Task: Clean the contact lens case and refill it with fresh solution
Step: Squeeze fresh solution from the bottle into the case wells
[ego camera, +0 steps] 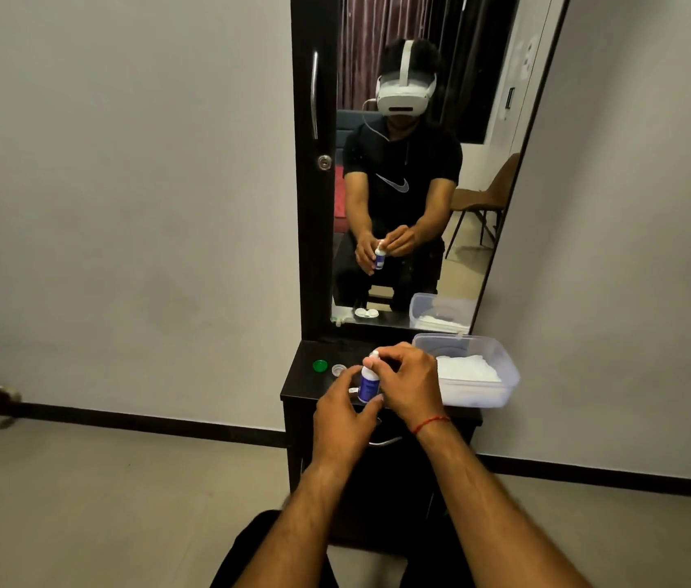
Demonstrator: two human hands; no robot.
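A small white solution bottle (pixel 368 381) with a blue label stands upright above the dark dresser top (pixel 305 381). My left hand (pixel 346 413) grips its body from the left. My right hand (pixel 409 384) pinches the white cap at the bottle's top. A green case cap (pixel 320 366) and a clear white case cap (pixel 338 369) lie on the dresser top to the left of the bottle. The lens case itself is hidden behind my hands here; the mirror reflection (pixel 366 312) shows it as a white double case on the surface.
A clear plastic box (pixel 473 394) with white tissues inside sits on the right side of the dresser. A tall mirror (pixel 420 163) rises behind it and reflects a person in a headset. A drawer handle (pixel 384 442) lies below my hands.
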